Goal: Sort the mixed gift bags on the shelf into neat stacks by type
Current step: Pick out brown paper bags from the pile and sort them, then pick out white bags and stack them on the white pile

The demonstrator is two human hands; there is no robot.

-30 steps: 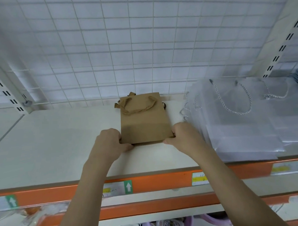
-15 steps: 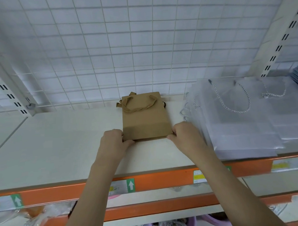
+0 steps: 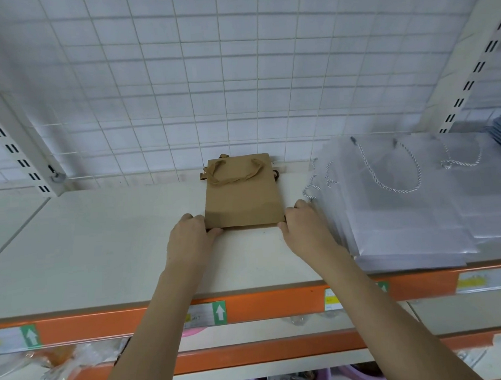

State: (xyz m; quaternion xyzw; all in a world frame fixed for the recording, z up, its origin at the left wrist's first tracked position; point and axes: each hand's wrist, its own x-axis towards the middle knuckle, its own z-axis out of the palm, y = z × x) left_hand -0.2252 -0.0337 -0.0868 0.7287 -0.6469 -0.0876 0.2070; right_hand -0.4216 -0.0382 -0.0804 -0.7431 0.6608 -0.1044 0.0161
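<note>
The brown paper bags [image 3: 241, 194] lie flat in one small pile at the back of the shelf [image 3: 102, 239], against the wire grid [image 3: 181, 78]. The left hand [image 3: 188, 235] and the right hand [image 3: 304, 226] grip the pile's two front corners — fingers curled round the edges. Just to the right, the clear plastic bags [image 3: 402, 206] lie in their own big pile, a bit fanned out. The sorting looks nearly done — the brown pile needs squaring, and the clear one may need tidying.
</note>
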